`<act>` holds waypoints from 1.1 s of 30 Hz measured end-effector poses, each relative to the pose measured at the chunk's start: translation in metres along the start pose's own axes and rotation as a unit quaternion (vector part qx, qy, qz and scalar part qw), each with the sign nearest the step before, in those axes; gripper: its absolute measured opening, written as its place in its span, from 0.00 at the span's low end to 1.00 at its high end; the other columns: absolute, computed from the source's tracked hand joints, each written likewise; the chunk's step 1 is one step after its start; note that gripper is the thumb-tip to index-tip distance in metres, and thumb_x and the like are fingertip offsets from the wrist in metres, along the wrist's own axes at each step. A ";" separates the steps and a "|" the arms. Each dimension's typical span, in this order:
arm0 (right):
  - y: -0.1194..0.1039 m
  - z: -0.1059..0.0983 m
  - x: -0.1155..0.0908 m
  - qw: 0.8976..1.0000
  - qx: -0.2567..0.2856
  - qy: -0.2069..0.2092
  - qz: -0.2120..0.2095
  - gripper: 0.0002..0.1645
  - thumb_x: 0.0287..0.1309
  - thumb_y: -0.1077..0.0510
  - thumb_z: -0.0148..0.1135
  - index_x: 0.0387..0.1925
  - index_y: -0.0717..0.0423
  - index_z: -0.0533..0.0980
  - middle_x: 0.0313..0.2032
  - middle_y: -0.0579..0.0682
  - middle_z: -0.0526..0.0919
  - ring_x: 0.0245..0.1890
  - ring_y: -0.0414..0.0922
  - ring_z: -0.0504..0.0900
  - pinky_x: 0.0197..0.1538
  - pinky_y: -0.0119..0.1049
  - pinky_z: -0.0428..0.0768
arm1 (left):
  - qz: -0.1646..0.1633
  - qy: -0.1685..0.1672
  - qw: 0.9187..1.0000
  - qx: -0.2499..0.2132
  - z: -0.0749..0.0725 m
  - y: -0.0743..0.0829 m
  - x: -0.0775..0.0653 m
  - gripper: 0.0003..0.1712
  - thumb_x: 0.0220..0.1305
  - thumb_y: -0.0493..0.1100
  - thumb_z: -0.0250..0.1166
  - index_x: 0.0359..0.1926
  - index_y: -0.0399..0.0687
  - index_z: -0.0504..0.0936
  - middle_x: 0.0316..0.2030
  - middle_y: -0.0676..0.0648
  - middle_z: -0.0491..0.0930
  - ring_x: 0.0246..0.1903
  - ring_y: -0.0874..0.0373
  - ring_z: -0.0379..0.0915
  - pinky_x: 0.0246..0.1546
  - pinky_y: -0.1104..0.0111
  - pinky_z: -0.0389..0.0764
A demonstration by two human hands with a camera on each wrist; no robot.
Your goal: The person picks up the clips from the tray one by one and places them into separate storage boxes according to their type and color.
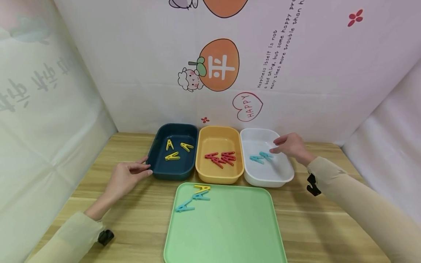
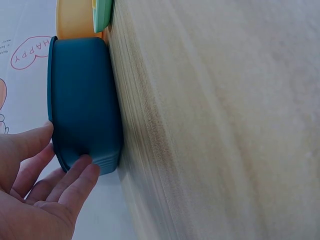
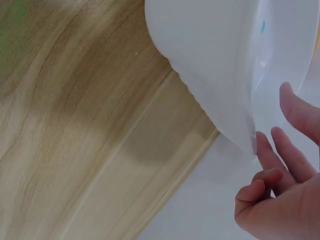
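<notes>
At the left side of the dark blue bin (image 1: 172, 175) my left hand (image 1: 126, 179) touches the rim and outer wall. Its thumb and fingers are fairly straight in the left wrist view. My right hand (image 1: 291, 148) is over the right rim of the white bin (image 1: 269, 182), thumb and fingers apart, nothing between them. Two light blue clothespins (image 1: 256, 159) lie in the white bin. Three yellow clothespins (image 1: 172, 156) are in the dark blue bin. Several red clothespins (image 1: 217, 162) sit in the yellow-orange bin (image 1: 219, 179) between them.
Before the bins lies a light green tray (image 1: 227, 226). Near its far left corner are one yellow clothespin (image 1: 202, 188) and two light blue clothespins (image 1: 185, 206). A printed white cloth (image 1: 148, 73) hangs behind the wooden table (image 1: 138, 223).
</notes>
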State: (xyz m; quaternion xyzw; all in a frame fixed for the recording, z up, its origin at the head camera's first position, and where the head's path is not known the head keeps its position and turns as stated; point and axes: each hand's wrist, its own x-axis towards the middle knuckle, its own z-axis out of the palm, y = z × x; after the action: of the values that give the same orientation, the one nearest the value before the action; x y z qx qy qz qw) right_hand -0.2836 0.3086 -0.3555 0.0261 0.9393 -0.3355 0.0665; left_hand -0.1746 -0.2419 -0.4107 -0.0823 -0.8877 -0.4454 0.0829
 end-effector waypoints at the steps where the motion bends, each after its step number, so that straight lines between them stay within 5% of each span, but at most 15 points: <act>1: 0.000 -0.001 -0.001 1.000 0.003 0.002 0.000 0.33 0.63 0.57 0.76 0.63 0.73 0.77 0.61 0.71 0.80 0.62 0.66 0.75 0.67 0.59 0.75 | -0.001 -0.001 1.000 -0.001 0.000 0.000 0.000 0.13 0.67 0.37 0.75 0.49 0.33 0.91 0.62 0.38 0.80 0.57 0.42 0.82 0.43 0.82 0.81; 11: -0.015 -0.010 -0.036 0.999 -0.006 0.015 -0.047 0.28 0.64 0.53 0.76 0.59 0.67 0.82 0.57 0.67 0.84 0.61 0.64 0.76 0.63 0.60 0.75 | -0.001 -0.003 1.000 -0.006 0.000 0.000 0.000 0.13 0.67 0.36 0.75 0.49 0.32 0.90 0.63 0.38 0.80 0.58 0.42 0.81 0.43 0.82 0.81; 18: -0.023 0.000 -0.078 0.989 -0.073 0.034 -0.127 0.20 0.58 0.50 0.80 0.47 0.59 0.89 0.44 0.55 0.91 0.40 0.52 0.75 0.39 0.43 0.72 | -0.002 -0.002 1.000 -0.008 0.000 0.000 0.001 0.14 0.67 0.37 0.75 0.49 0.33 0.90 0.63 0.39 0.80 0.59 0.43 0.81 0.43 0.82 0.81; 24: -0.030 0.015 -0.111 0.985 -0.063 0.037 -0.158 0.14 0.55 0.54 0.82 0.42 0.56 0.91 0.37 0.48 0.91 0.34 0.48 0.70 0.34 0.38 0.68 | -0.005 -0.004 1.000 -0.004 -0.001 0.000 0.000 0.14 0.67 0.37 0.75 0.50 0.33 0.90 0.63 0.38 0.80 0.59 0.42 0.81 0.43 0.81 0.81; 33: -0.024 0.031 -0.148 0.984 -0.038 0.031 -0.171 0.11 0.56 0.57 0.81 0.41 0.55 0.90 0.17 0.43 0.71 0.18 0.40 0.61 0.21 0.33 0.63 | -0.006 0.000 1.000 -0.008 0.000 0.000 -0.001 0.14 0.67 0.38 0.75 0.50 0.33 0.90 0.63 0.39 0.80 0.59 0.43 0.81 0.43 0.82 0.81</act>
State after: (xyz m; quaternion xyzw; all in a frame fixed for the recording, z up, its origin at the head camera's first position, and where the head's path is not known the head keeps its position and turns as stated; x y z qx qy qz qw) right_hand -0.1361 0.2700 -0.3430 -0.1273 0.9435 -0.3051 -0.0206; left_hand -0.1735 -0.2420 -0.4107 -0.0773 -0.8846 -0.4530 0.0793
